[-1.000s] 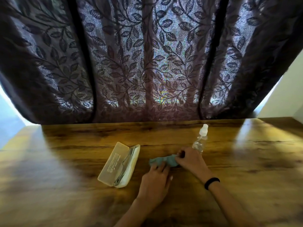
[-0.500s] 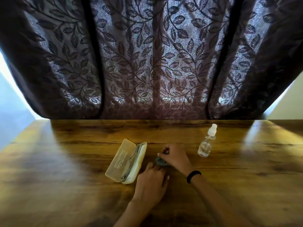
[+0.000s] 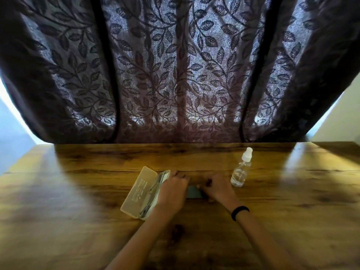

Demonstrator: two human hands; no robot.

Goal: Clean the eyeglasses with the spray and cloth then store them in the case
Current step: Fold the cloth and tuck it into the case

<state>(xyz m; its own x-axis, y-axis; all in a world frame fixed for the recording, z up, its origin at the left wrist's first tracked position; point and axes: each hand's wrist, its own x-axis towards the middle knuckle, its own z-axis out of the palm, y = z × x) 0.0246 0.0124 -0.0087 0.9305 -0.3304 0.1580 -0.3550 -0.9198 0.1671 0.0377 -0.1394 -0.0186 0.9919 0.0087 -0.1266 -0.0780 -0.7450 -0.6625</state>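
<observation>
A cream eyeglass case point(image 3: 139, 191) lies open on the wooden table point(image 3: 292, 201), and the eyeglasses point(image 3: 153, 191) sit inside its lower half. Just right of it lies the teal cloth point(image 3: 193, 192), folded into a small flat rectangle. My left hand point(image 3: 173, 191) lies over the cloth's left edge, its blurred fingers stretched forward along the case's rim. My right hand point(image 3: 218, 189) rests on the cloth's right edge, thumb touching it. The clear spray bottle point(image 3: 240, 170) with a white cap stands upright just right of my right hand.
A dark leaf-patterned curtain point(image 3: 179, 75) hangs along the table's far edge. I wear a black band point(image 3: 240, 212) on my right wrist. Bare wood stretches to both sides of the objects and toward me.
The cloth went from a crumpled strip to a flat folded rectangle. My left hand moved forward next to the case, and my right hand shifted right. The camera tilted.
</observation>
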